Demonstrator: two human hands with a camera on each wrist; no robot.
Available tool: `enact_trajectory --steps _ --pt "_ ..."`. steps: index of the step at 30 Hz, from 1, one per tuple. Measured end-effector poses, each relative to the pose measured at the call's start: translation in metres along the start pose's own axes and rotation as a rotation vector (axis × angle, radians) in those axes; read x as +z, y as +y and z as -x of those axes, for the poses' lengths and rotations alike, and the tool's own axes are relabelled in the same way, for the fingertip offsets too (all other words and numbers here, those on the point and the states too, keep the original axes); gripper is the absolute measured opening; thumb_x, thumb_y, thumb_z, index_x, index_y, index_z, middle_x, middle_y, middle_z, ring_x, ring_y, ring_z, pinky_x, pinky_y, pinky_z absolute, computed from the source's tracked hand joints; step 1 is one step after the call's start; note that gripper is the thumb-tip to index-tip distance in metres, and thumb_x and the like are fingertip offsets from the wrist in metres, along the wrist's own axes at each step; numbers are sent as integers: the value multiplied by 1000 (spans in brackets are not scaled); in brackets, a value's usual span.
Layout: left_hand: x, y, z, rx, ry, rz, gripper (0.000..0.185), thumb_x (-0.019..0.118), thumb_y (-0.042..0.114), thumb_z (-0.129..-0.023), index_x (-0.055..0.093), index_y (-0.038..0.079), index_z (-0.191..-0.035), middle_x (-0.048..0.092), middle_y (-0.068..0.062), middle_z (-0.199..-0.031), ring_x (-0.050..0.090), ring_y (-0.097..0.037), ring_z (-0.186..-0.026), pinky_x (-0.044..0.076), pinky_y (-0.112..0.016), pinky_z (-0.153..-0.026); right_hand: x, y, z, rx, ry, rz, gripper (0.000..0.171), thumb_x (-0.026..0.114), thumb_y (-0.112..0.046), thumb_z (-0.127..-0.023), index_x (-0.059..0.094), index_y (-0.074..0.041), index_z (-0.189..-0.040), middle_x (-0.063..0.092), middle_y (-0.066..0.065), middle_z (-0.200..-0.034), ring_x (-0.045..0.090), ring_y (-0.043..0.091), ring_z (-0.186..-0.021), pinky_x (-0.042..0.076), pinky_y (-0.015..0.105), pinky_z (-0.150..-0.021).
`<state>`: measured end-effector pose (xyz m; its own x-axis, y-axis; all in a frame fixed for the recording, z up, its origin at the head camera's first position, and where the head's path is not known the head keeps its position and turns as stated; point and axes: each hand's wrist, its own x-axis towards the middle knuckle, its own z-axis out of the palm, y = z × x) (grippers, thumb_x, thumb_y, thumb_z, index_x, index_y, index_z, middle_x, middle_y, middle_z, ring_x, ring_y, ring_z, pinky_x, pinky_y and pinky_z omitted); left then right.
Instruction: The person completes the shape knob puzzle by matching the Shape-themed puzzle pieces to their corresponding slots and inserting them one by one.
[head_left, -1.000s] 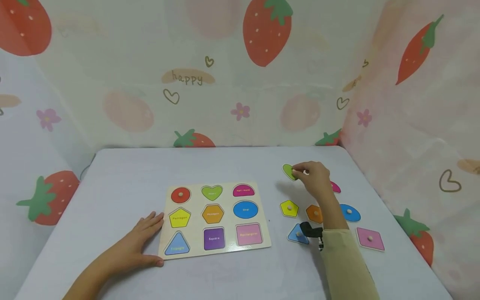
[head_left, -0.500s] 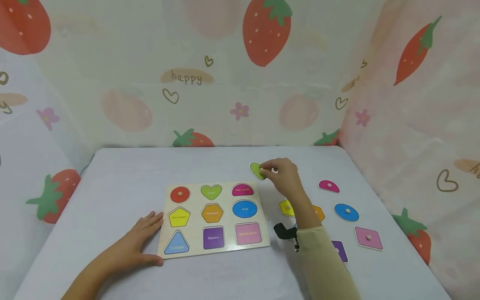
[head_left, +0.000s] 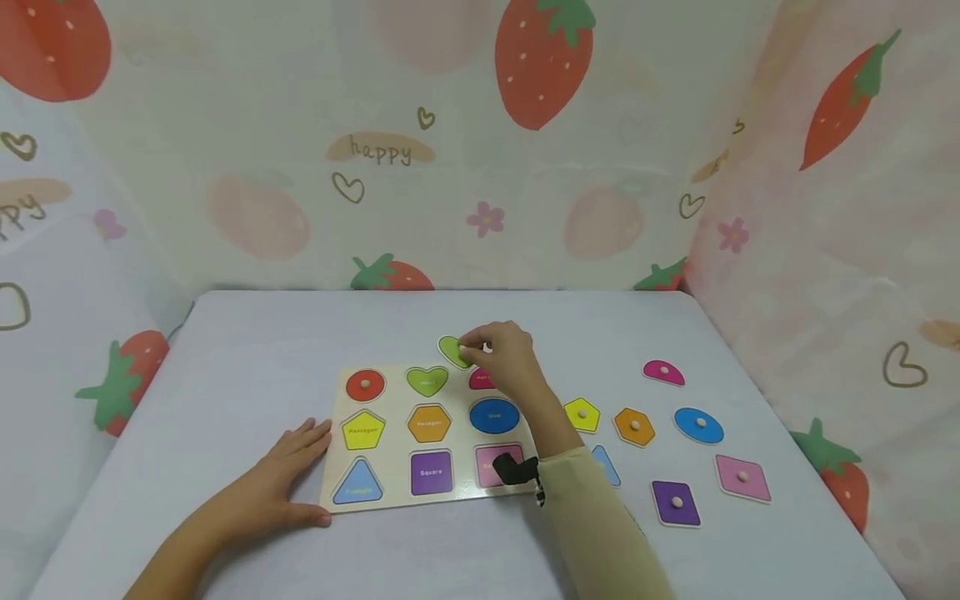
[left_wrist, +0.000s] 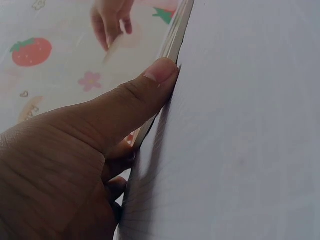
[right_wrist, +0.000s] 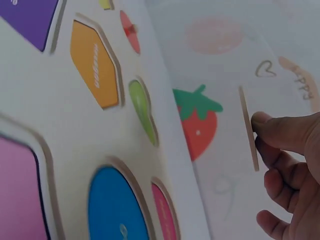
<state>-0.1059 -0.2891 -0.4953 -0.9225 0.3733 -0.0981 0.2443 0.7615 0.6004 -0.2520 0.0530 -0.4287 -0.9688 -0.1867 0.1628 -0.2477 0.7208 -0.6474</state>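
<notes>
Pinching a green heart-shaped wooden puzzle piece (head_left: pixel 452 351) by its knob, the right hand (head_left: pixel 504 357) holds it above the far edge of the pale wooden shape-puzzle board (head_left: pixel 397 492), at one o'clock from the board's green heart recess (head_left: pixel 427 381). The left hand (head_left: pixel 281 486) lies flat with relaxed fingers, its thumb pressed against the board's near-left edge. Loose coloured shape pieces (head_left: pixel 633 426) lie on the grey table (head_left: pixel 225 350), at three o'clock from the board.

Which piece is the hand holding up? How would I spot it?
Find the wooden shape board on the grey table. Above its far edge, the right hand pinches the green heart piece. It is the only piece lifted in the air.
</notes>
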Motion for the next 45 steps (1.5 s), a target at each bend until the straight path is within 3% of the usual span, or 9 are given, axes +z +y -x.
enact_trajectory --steps 7,13,19,33,41,45 --pt "0 1 -2 0 -2 -16 123 88 65 -63 38 7 -158 27 -6 -169 10 -38 -158 14 -66 -123 22 -9 -4 5 -50 -16 17 75 -29 -95 81 -21 -108 70 -5 -99 55 18 -102 57 29 -79" --pt "2 1 -4 6 0 -12 122 87 66 -63 38 8 -159 27 -4 -170 10 -36 -159 14 -66 -123 38 -6 -8 22 -76 24 14 76 -32 -94 81 -24 -105 70 -11 -86 55 16 -91 44 38 -86" --pt "3 1 -5 0 -7 -14 124 87 66 -62 37 8 -159 26 -5 -170 9 -37 -159 13 -65 -124 49 -3 -9 30 -89 49 13 77 -31 -94 81 -23 -102 69 -11 -83 57 15 -87 40 46 -93" --pt "1 3 -3 12 3 -20 123 87 66 -63 38 6 -158 28 -8 -169 12 -40 -157 14 -65 -124 71 -6 -9 61 -85 93 11 78 -31 -92 82 -24 -99 73 -14 -82 62 14 -94 38 50 -104" --pt "0 1 2 22 28 -29 122 87 66 -63 39 5 -157 29 -9 -168 13 -40 -157 7 -53 -129 78 -10 -6 65 -92 170 13 78 -34 -92 82 -24 -100 72 -13 -83 59 16 -97 38 47 -101" --pt "0 1 2 26 24 -18 123 87 65 -63 38 4 -157 29 -9 -168 13 -40 -157 6 -53 -129 79 -11 -6 70 -94 201 13 78 -34 -92 82 -24 -99 73 -14 -83 60 15 -96 38 45 -98"
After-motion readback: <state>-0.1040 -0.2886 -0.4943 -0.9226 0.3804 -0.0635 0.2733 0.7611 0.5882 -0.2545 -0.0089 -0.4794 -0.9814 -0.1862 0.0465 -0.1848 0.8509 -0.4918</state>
